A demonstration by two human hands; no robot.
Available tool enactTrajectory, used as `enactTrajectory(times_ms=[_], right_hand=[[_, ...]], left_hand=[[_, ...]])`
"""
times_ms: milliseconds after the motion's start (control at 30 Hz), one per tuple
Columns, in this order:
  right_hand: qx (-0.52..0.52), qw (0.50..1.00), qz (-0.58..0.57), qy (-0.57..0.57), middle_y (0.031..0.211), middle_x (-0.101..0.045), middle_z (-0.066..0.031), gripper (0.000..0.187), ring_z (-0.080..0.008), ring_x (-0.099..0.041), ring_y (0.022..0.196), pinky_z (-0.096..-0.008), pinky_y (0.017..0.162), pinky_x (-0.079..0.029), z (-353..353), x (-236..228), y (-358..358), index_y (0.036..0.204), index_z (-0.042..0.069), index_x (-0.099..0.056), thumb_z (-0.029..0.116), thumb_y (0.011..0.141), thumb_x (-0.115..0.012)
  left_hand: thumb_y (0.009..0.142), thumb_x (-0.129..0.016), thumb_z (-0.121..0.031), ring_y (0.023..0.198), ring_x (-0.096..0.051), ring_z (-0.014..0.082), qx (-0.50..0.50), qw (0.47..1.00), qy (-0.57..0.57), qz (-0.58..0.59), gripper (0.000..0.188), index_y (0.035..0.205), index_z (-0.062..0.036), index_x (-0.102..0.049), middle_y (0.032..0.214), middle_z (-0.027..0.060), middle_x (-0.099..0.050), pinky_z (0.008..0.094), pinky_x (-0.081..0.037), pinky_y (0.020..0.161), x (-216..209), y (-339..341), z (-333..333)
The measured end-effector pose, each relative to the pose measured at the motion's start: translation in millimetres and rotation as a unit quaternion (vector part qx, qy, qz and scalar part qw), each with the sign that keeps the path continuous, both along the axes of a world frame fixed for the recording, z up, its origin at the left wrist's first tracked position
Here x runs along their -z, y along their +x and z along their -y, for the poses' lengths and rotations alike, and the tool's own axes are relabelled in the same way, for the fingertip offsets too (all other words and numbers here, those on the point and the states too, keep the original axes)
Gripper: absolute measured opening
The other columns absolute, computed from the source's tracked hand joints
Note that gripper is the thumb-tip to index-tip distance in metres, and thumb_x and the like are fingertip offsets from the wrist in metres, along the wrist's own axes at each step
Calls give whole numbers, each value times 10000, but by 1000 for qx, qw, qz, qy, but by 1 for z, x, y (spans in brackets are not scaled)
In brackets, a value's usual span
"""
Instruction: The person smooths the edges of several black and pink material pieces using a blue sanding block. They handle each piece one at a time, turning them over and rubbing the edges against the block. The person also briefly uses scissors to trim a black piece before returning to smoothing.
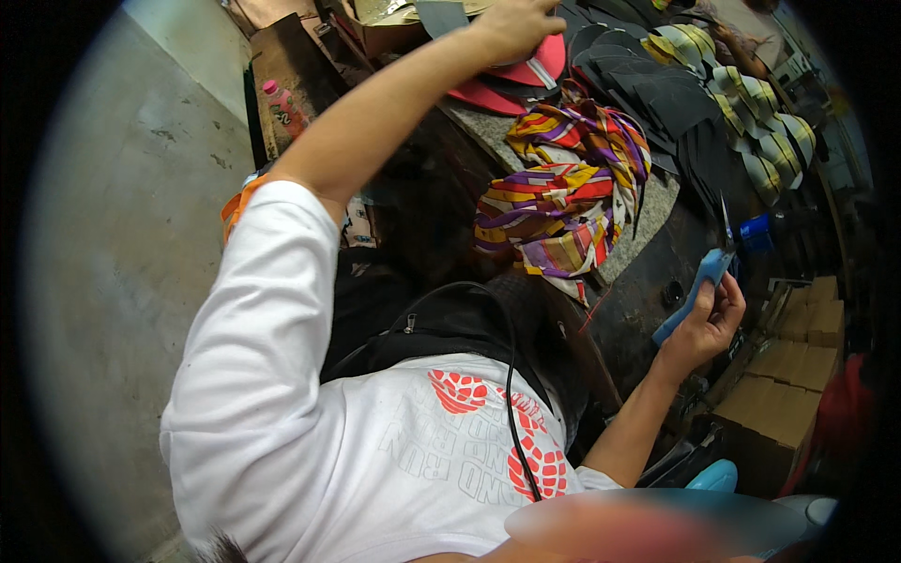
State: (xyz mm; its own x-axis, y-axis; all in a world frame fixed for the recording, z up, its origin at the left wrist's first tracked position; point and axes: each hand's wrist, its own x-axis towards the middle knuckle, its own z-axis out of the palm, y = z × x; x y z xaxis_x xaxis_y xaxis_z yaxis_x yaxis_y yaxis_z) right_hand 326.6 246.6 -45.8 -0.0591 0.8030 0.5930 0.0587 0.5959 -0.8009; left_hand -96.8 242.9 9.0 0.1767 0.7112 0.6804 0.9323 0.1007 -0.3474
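My left hand (518,28) reaches across to the top edge of the view. It is over a small stack of red and black sole-shaped pieces (546,61), its visible fingers a little apart. Whether it touches the stack is not clear. Low on the right, my right hand (711,324) is closed round a tool with a blue handle (700,289) and a thin pointed metal blade (726,221) that points away from me. A crumpled multicoloured patterned cloth (582,188) lies between my hands on a grey stone slab (648,235).
Many black sole-shaped pieces (648,94) are spread at the far right, beside rows of pale yellow-and-white curved pieces (765,122). A blue container (756,233) stands beyond the blade. Cardboard boxes (784,375) are stacked at right. A pink-capped bottle (282,105) stands at left.
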Motion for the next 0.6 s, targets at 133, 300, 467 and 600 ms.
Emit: enactTrajectory(times_ms=[133, 300, 467, 600], right_hand=[[2, 1000, 14, 11, 989, -623, -25, 230, -90, -564, 876, -223, 792, -458, -2, 3, 0, 1114, 20, -637, 103, 906, -688], [13, 999, 33, 19, 1001, -632, -17, 233, -109, -565, 909, -266, 841, -451, -4, 4, 0, 1098, 32, -650, 147, 899, -690], [21, 998, 50, 41, 974, -628, -10, 220, -74, -576, 876, -211, 782, -466, -2, 1, 0, 1125, 41, -634, 124, 924, -669], [13, 998, 54, 41, 961, -617, -8, 235, -67, -554, 840, -210, 761, -456, 2, 0, -1, 1127, 36, -635, 125, 912, -673]], left_hand=[[933, -535, -282, 1145, -576, 279, -79, 992, 30, 94, 366, 1295, -234, -570, 1265, 59, -590, 449, -449, 947, 74, -15, -33], [886, -578, -174, 1177, -539, 370, 3, 916, -70, 395, 445, 1297, -13, -525, 1223, 204, -609, 434, -420, 1007, 59, -35, -29], [931, -561, -345, 1198, -530, 366, 48, 987, 81, 127, 463, 1337, -126, -517, 1302, 159, -561, 472, -438, 980, 21, 40, -9], [976, -443, -540, 1433, -264, 340, 147, 975, -134, 96, 544, 1443, -262, -459, 1533, 72, -361, 569, -224, 1131, 49, 130, 7]])
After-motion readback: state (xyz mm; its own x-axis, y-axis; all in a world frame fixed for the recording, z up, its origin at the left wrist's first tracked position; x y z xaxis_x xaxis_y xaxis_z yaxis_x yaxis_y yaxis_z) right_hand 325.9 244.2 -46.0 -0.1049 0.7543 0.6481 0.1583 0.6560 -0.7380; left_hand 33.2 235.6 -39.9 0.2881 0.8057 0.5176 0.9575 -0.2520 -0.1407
